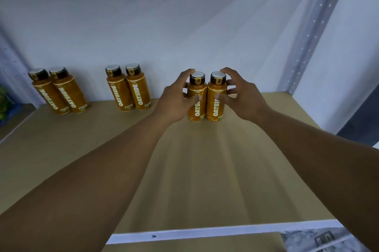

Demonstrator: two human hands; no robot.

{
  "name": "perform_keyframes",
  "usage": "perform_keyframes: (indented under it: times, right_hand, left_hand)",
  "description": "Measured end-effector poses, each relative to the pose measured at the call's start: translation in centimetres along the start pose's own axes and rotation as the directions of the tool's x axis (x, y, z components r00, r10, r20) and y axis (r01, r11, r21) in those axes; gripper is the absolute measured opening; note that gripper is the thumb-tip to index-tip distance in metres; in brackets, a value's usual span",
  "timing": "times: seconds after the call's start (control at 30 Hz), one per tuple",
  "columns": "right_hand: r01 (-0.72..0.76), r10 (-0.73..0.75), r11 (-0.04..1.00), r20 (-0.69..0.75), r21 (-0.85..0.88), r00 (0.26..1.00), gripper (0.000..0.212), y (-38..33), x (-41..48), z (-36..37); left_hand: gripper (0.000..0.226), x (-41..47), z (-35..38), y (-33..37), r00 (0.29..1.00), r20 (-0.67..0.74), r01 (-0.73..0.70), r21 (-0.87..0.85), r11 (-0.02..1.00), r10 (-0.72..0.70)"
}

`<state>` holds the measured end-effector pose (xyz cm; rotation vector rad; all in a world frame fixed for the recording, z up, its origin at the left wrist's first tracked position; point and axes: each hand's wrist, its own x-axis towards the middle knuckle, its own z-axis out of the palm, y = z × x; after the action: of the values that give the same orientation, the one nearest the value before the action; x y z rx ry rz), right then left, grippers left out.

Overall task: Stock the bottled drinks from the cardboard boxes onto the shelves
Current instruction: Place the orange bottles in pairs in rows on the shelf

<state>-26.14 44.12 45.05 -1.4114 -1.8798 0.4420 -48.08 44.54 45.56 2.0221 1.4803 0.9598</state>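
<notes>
Bottled drinks point(133, 91): standing upright in three tight pairs along the far edge of the shelf board point(205, 169), across the middle of the frame. Showing cylindrical amber-orange bodies, smooth and slightly glossy, narrowing to short necks under dark brown round caps with pale flat tops. Carrying white "OATSIDE" lettering running up each side. Resting on a flat, matte tan surface, edged along the bottom of the frame by a white metal rail point(205, 233). Backing onto a pale wall point(164, 15), with a grey perforated steel upright point(320, 25) rising at upper right.

Left hand point(176, 101): sitting just right of frame centre, gripping the left bottle point(198, 111) of the right-most pair, thumb lying across the front of the label, fingers curling round behind the neck.

Right hand point(240, 97): gripping the right bottle point(215, 112) of that pair, thumb pressing on the label, fingers half-curled and slightly spread beside the cap and shoulder. Holding the two side by side, touching, bases down on the board.
</notes>
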Motion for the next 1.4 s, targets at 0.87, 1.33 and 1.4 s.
perform_keyframes:
  times: [0.87,1.33,1.4]
  right_hand:
    - [0.023,-0.023,1.000,0.026,-0.011,0.999,0.065,2.4,5.9,0.1]
    - [0.013,-0.013,1.000,0.024,-0.004,1.000,0.067,2.4,6.0,0.1]
    - [0.011,-0.011,1.000,0.023,-0.005,1.000,0.067,2.4,5.9,0.1]
  left_hand:
    - [0.075,4.8,1.1,-0.6,0.999,-0.046,0.014,0.021,1.000,-0.013]
    - [0.076,5.1,1.2,-0.8,0.999,-0.042,0.008,0.012,1.000,-0.008]
    - [0.076,5.1,1.2,-0.8,0.999,-0.044,0.008,0.014,1.000,-0.007]
